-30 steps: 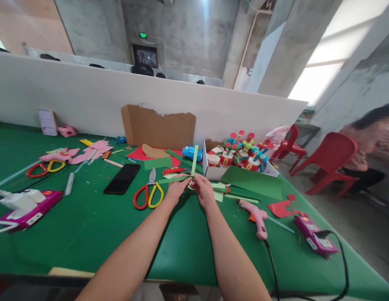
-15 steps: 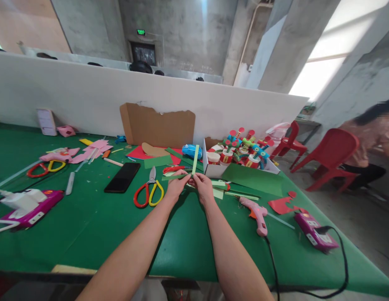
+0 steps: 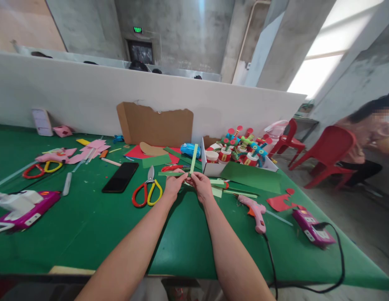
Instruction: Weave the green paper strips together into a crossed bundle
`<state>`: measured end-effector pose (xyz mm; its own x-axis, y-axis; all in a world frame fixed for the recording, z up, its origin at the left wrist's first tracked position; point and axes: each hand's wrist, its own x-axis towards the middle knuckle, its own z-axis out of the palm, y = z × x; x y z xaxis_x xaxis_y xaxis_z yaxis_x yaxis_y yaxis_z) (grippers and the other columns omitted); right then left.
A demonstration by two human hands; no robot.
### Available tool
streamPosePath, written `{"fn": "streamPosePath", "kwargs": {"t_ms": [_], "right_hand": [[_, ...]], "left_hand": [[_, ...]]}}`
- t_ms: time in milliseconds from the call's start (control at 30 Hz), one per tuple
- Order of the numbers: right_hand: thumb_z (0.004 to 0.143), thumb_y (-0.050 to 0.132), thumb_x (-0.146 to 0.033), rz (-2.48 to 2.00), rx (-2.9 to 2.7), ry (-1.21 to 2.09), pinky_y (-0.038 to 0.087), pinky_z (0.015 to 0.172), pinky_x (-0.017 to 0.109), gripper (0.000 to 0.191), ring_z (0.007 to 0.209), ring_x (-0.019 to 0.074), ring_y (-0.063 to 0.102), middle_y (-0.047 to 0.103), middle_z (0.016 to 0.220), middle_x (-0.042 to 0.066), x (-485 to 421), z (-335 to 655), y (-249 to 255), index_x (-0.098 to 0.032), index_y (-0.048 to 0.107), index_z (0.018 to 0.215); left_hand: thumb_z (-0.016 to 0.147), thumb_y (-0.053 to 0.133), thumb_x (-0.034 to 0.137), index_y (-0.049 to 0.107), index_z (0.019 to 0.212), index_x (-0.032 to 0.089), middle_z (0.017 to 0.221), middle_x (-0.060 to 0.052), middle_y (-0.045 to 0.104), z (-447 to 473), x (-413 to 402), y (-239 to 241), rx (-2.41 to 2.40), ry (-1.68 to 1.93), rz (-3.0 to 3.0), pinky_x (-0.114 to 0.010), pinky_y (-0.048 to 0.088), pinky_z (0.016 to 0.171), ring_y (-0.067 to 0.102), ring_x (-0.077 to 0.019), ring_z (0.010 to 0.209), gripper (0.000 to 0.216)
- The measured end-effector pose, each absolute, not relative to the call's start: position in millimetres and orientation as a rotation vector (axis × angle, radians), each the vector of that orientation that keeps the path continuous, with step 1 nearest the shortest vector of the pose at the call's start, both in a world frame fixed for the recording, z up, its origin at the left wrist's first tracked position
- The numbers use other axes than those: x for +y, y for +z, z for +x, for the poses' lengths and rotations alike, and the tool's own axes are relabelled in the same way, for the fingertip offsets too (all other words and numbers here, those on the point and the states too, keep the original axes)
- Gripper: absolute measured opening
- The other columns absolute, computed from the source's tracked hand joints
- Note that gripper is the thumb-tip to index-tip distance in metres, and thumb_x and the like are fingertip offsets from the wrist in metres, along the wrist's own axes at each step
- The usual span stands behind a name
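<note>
Both hands meet over the middle of the green table, pinching green paper strips. A darker green strip sticks out to the left from my left hand [image 3: 175, 182], whose fingers are closed on it. In my right hand [image 3: 199, 184], thumb and fingertips are closed around the crossing of the strips. From there a light green paper strip [image 3: 194, 159] points up and away. Scissors [image 3: 148, 188] with one red and one yellow handle lie left of my left hand. Beyond the hands lies a red-handled tool [image 3: 169, 169], partly covered. Pale green strips [image 3: 217, 182] lie beside my right hand.
A white box [image 3: 209, 169] of colourful paper figures stands at the back right. A pink glue gun [image 3: 257, 211] and a purple power strip [image 3: 313, 228] with a black cord lie right. A black phone [image 3: 120, 177] lies left. Another person sits by a red chair [image 3: 334, 150].
The hands stay together on the strips with barely any motion; the light strip leans slightly more to the right. The whole view has shifted a little.
</note>
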<state>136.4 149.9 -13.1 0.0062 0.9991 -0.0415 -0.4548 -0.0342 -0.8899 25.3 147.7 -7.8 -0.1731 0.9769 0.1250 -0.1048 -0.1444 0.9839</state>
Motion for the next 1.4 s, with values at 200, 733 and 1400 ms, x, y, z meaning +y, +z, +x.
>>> {"fn": "streamPosePath", "kwargs": {"t_ms": [200,733,1400], "right_hand": [[0.055,0.081,-0.036,-0.911,-0.816,1.387,0.055,0.066,0.029,0.030,0.060,0.0150,0.066,0.067,0.061,0.000,150.1,134.3,-11.9,-0.017,0.065,0.071],[0.054,0.079,-0.034,-0.911,-0.851,1.279,0.052,0.064,0.027,0.027,0.058,0.0117,0.059,0.063,0.060,-0.004,145.5,131.5,-7.4,-0.019,0.062,0.070],[0.051,0.081,-0.033,-0.968,-0.920,1.296,0.052,0.062,0.027,0.031,0.053,0.0112,0.059,0.060,0.054,-0.006,145.2,133.9,-9.2,-0.019,0.057,0.064]], "left_hand": [[0.060,0.068,0.037,0.057,0.060,0.019,0.053,0.005,0.052,25.6,147.0,-5.6,1.159,1.509,1.115,-0.023,0.038,0.053,0.048,-0.0107,0.052,0.021],[0.050,0.079,0.047,0.063,0.059,0.014,0.061,-0.005,0.066,27.8,149.0,-6.2,1.133,1.393,1.003,-0.028,0.046,0.061,0.058,-0.0154,0.059,0.037],[0.056,0.074,0.051,0.055,0.049,0.017,0.045,0.002,0.051,18.6,154.7,-14.4,1.213,1.402,1.114,-0.023,0.036,0.048,0.046,-0.0104,0.046,0.040]]}}
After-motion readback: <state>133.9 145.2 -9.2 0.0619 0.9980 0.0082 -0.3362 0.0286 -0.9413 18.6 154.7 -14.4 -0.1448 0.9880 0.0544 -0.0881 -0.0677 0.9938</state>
